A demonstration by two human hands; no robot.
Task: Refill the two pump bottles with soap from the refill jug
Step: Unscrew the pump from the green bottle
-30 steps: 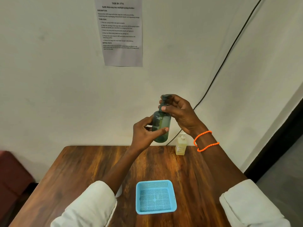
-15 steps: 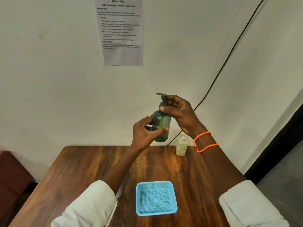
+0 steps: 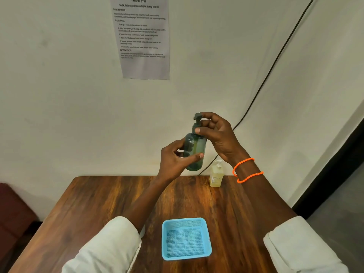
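A dark green pump bottle (image 3: 196,150) is held upright in the air above the far edge of the wooden table (image 3: 110,201). My left hand (image 3: 175,160) wraps its body from the left. My right hand (image 3: 218,134) grips the dark pump head and collar at the top, thumb on the collar. A small clear pump bottle (image 3: 216,175) with yellowish liquid and a white pump stands on the table by the wall, just right of the held bottle. No refill jug is in view.
A light blue mesh basket (image 3: 186,221) sits empty near the table's front edge between my arms. A paper sheet (image 3: 142,38) hangs on the wall, and a black cable (image 3: 271,69) runs down it behind the bottles. A dark red seat (image 3: 11,209) stands at left.
My right hand has turned around the pump head. The pump nozzle, hidden under my fingers a second ago, now sticks out to the left. The bottle stays at the same height.
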